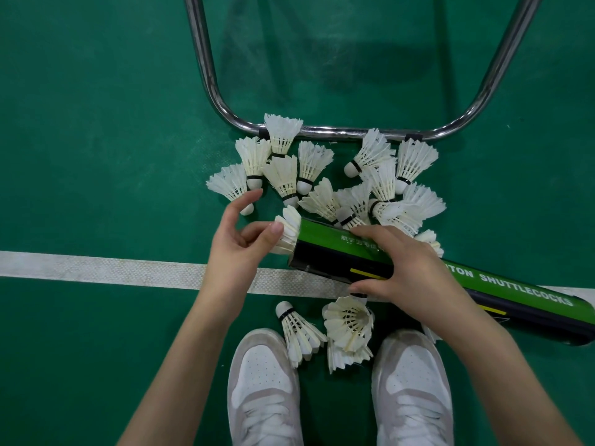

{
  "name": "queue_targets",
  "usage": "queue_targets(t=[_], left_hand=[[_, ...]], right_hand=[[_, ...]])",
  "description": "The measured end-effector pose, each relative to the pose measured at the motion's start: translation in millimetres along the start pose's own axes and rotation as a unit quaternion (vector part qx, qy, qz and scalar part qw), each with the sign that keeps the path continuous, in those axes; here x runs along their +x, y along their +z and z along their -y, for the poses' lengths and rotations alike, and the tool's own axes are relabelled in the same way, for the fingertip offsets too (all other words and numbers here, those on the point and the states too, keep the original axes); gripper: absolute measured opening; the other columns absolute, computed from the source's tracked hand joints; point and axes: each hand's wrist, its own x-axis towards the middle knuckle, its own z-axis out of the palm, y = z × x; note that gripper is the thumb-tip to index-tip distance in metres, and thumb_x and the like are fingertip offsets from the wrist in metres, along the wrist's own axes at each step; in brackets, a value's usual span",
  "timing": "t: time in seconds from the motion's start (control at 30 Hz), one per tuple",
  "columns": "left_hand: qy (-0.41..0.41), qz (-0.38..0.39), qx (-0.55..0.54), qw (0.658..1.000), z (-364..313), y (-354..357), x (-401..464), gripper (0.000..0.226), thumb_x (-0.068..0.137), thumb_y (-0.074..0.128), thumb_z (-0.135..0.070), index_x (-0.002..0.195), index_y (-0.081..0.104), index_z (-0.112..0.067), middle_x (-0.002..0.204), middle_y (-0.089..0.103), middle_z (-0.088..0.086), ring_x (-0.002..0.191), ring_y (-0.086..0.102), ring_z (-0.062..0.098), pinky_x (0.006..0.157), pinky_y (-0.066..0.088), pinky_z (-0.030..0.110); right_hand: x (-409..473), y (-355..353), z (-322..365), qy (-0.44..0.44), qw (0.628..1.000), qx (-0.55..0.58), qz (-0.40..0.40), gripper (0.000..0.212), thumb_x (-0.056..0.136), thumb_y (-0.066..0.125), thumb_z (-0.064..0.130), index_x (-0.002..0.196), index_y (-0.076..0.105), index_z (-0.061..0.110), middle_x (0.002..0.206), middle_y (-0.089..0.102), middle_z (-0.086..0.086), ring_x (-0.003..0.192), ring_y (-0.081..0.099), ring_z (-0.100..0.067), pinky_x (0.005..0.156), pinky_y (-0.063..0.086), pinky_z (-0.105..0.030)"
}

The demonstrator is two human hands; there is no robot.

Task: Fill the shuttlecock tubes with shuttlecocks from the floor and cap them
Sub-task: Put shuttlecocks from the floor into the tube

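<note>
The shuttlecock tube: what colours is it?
Green and black, with a yellow stripe: shuttlecock tube, head view.

White lettering "…TON SHUTTLECOCKS" is printed along the green band of the shuttlecock tube [483, 284]; smaller Chinese characters near its open end are only partly legible.
</note>
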Motion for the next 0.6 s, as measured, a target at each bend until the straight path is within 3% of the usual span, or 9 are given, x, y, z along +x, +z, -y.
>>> queue_targets(t=[0.27, 0.4, 0.5, 0.6], left_hand=[[-0.01, -0.053, 0.01, 0.999, 6.2, 5.1, -1.5, 0.03, 0.087, 0.064, -0.013, 0.114, 0.058, -0.024, 0.065, 0.059, -0.011, 0.065, 0.054, 0.002, 0.068, 0.044, 0.021], [-0.014, -0.007, 0.029, 0.999, 7.6, 12.9, -3.1, 0.026, 0.09, 0.059, -0.009, 0.111, 0.059, -0.025, 0.063, 0.054, -0.008, 0.067, 0.051, 0.009, 0.072, 0.046, 0.031], [-0.019, 0.026, 0.013, 0.999, 8.1, 17.1, -4.7, 0.022, 0.093, 0.056, -0.015, 0.11, 0.06, -0.028, 0.07, 0.051, 0.008, 0.074, 0.049, 0.019, 0.078, 0.046, 0.039], [-0.021, 0.05, 0.017, 0.998, 6.4, 16.6, -5.8, 0.028, 0.085, 0.062, -0.027, 0.113, 0.057, -0.029, 0.07, 0.054, 0.008, 0.074, 0.053, 0.017, 0.077, 0.048, 0.029]], right_hand=[[1.3, -0.8, 1.7, 0.004, 1.0, 0.012, 0.0, 0.072, 0.065, 0.076, 0.044, 0.128, 0.041, 0.039, 0.127, 0.048, 0.013, 0.111, 0.046, -0.013, 0.098, 0.035, -0.039], [1.7, -1.1, 1.7, 0.004, 1.0, 0.01, 0.0, 0.072, 0.065, 0.075, 0.044, 0.128, 0.04, 0.039, 0.127, 0.047, 0.014, 0.112, 0.046, -0.012, 0.098, 0.036, -0.039], [1.8, -2.3, 1.6, 0.006, 1.0, 0.011, 0.001, 0.072, 0.065, 0.075, 0.044, 0.128, 0.04, 0.039, 0.127, 0.047, 0.015, 0.112, 0.046, -0.011, 0.098, 0.036, -0.038], [1.6, -2.4, 1.1, 0.005, 1.0, 0.006, 0.0, 0.072, 0.065, 0.075, 0.044, 0.128, 0.04, 0.039, 0.126, 0.048, 0.014, 0.111, 0.046, -0.011, 0.098, 0.036, -0.038]])
